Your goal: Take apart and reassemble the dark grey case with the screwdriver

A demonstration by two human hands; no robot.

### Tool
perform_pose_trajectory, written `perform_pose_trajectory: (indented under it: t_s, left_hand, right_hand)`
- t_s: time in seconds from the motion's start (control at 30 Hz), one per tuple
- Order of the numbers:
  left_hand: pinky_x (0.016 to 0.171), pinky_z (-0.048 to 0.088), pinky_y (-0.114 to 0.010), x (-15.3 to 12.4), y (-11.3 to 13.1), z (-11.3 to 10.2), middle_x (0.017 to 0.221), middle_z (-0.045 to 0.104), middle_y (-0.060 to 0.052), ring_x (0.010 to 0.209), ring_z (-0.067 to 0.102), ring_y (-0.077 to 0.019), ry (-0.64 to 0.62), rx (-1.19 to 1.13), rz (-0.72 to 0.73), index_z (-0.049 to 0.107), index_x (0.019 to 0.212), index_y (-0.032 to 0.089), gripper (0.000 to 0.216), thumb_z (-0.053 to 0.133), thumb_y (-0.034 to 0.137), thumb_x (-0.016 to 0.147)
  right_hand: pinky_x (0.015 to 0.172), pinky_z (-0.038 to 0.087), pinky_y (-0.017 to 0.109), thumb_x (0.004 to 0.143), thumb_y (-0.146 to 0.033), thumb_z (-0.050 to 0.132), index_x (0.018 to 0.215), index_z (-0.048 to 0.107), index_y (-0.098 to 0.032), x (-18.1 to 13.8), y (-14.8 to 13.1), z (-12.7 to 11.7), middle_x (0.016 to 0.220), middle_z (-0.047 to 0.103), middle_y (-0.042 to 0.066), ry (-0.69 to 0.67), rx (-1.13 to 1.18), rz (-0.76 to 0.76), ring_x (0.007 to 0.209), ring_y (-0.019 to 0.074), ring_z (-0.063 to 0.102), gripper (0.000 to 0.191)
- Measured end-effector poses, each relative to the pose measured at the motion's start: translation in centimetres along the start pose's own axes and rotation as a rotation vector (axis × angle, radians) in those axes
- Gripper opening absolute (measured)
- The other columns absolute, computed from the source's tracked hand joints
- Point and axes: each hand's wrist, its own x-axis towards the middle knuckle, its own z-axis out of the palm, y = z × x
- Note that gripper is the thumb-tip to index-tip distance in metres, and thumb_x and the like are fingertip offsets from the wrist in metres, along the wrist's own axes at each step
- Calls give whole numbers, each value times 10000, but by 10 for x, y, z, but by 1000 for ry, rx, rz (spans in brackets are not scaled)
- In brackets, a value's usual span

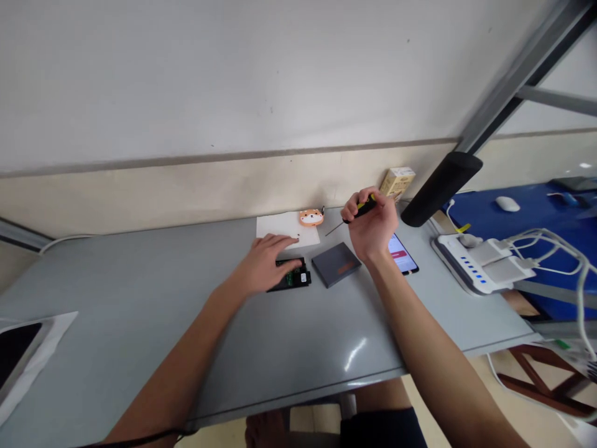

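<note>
My right hand is wrapped round a screwdriver with a black and yellow handle, its thin shaft pointing down to the left. With fingers apart, my left hand hovers over or rests on a black case with a green circuit board; whether it touches is hard to tell. Part of that case is hidden under the hand. Between my hands lies a flat dark grey box with a brown patch. A white sheet of paper behind my left hand carries tiny dark bits, perhaps screws.
An orange animal-face case sits at the paper's edge. A lit phone lies beside my right wrist. Farther right are a small carton, a black padded post and a white power strip with cables. A tablet-like device is at left.
</note>
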Motion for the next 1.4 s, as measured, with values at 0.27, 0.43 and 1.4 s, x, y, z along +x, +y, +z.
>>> perform_pose_trajectory:
  t_s: [0.27,0.43,1.4]
  left_hand:
    - [1182,311,-467,-38,4,15,1456,617,-24,1341,549,-270,-26,-76,-46,510,1461,341,587,712,466,924]
    - [1207,287,-494,-32,0,7,1431,639,-47,1334,557,-279,19,-164,-93,503,1459,319,660,779,400,865]
    - [1083,397,-461,-58,-15,6,1216,618,-89,1184,583,-247,265,-44,-179,681,1157,241,227,515,317,1022]
  right_hand:
    - [748,443,338,970,-355,569,898,696,-229,-16,-33,0,932,675,39,-517,-950,-99,834,183,593,192]
    - [647,500,338,897,-379,682,1103,722,-295,-17,-31,-21,1148,656,60,-733,-1153,305,672,155,642,226]
    - [788,470,363,891,-555,656,1078,693,-284,-17,7,-24,1117,643,78,-798,-1431,267,892,242,633,332]
